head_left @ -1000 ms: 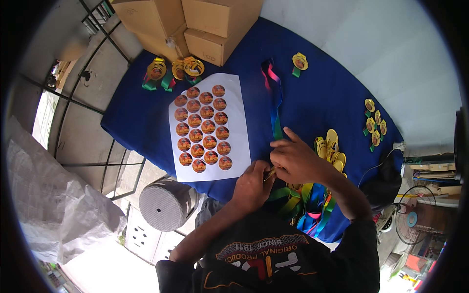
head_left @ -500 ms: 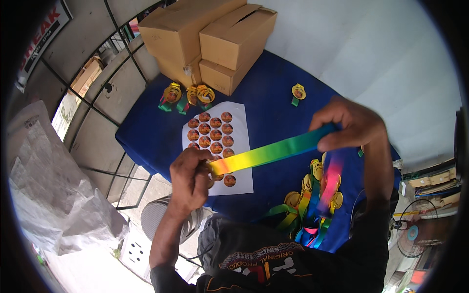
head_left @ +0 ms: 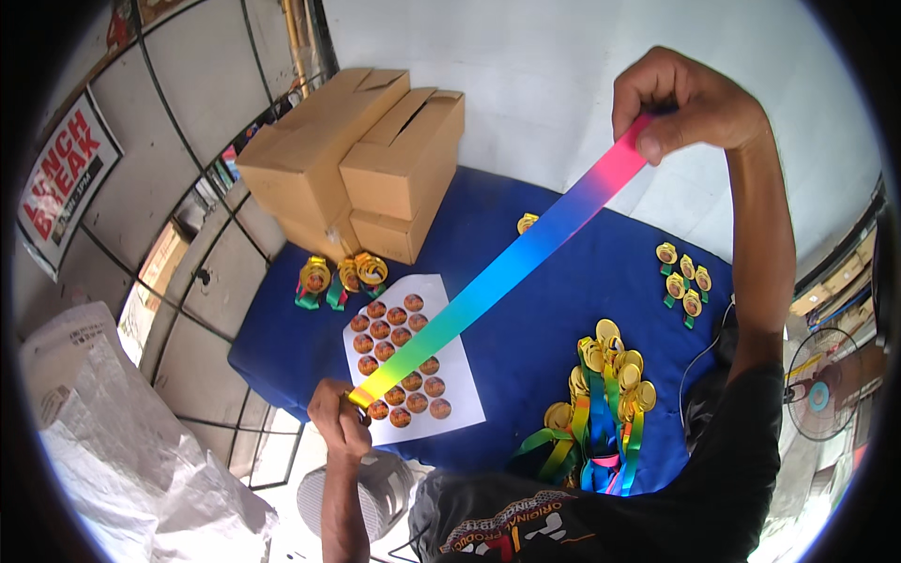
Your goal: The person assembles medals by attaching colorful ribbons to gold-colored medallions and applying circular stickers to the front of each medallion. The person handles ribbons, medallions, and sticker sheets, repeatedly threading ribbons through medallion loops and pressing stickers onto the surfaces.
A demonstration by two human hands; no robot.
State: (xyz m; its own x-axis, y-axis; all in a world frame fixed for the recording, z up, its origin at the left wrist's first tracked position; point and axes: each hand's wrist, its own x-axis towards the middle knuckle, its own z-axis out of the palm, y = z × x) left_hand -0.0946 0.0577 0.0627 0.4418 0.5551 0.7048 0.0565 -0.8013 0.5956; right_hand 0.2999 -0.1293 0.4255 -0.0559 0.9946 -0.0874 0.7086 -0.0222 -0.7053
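A rainbow medal ribbon (head_left: 511, 258) is stretched taut on a slant between my hands, over a blue-covered table (head_left: 526, 375). My left hand (head_left: 339, 418) is closed at its yellow end, where a bit of gold medal edge shows between the fingers. High at the upper right, my right hand (head_left: 690, 105) pinches the pink end. Beneath the ribbon lies a white sheet (head_left: 463, 399) with rows of round reddish stickers (head_left: 411, 382). A heap of gold medals (head_left: 619, 361) with rainbow ribbons rests at the table's near right.
Cardboard boxes (head_left: 319, 159) stand at the back left, with several medals (head_left: 347, 273) in front. More medals (head_left: 684, 279) lie at the right, and one medal (head_left: 527, 222) sits near the back. A metal grille (head_left: 178, 300) runs along the left. A fan (head_left: 819, 396) stands far right.
My right hand has slid along the ribbon to its pink end and risen up and away, drawing it longer. My left hand has moved slightly down. The view has shifted, showing more medals at right.
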